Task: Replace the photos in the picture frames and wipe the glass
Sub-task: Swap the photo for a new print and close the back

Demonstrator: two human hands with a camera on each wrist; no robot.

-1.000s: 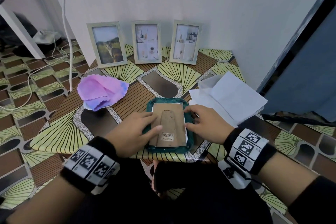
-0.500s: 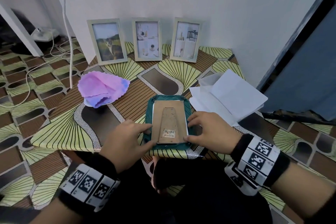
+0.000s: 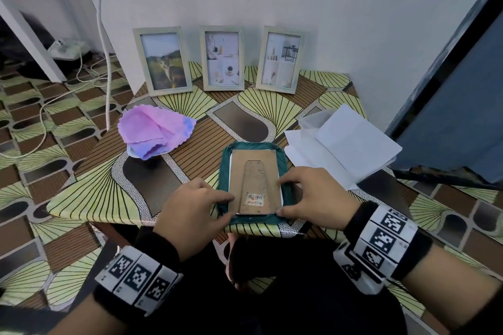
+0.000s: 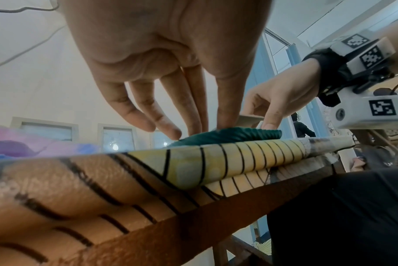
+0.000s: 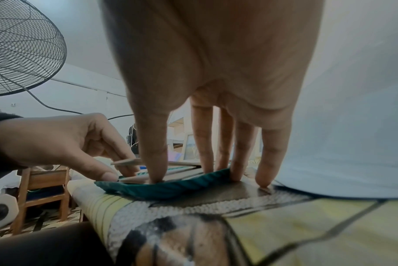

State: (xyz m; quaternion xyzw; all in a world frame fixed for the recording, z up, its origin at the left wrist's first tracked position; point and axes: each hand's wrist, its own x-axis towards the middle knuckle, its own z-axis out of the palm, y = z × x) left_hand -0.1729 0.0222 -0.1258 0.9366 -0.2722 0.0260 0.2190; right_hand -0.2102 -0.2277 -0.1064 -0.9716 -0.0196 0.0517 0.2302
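Green picture frame (image 3: 281, 171) lies face down at the near edge of the tabletop (image 3: 89, 193), centred in front of the person. Its brown cardboard backing board (image 3: 254, 185) faces up, fold-out stand flat against it, a small barcode sticker (image 3: 255, 198) near the bottom end. A white edge shows around the board inside the frame.

Left hand (image 3: 190, 215): thumb and forefinger at the board's lower left corner; in the right wrist view they pinch the thin edge of the board (image 5: 127, 162), which sits slightly raised off the frame there. The other fingers hang loosely curled over the frame's left border.

Right hand (image 3: 315, 198): fingers spread and pointing down, tips pressing on the frame's right border and lower right corner (image 5: 166, 190); little finger lands on the tabletop just beside the frame. Nothing is enclosed in this hand.

Behind, three pale upright frames (image 3: 221, 58) stand in a row against the wall, each with a photo in it. A pink and purple cloth (image 3: 155, 130) is heaped on the left of the tabletop, well apart from the green frame. Loose white paper sheets (image 3: 345, 144) lie to the right, near the right hand.
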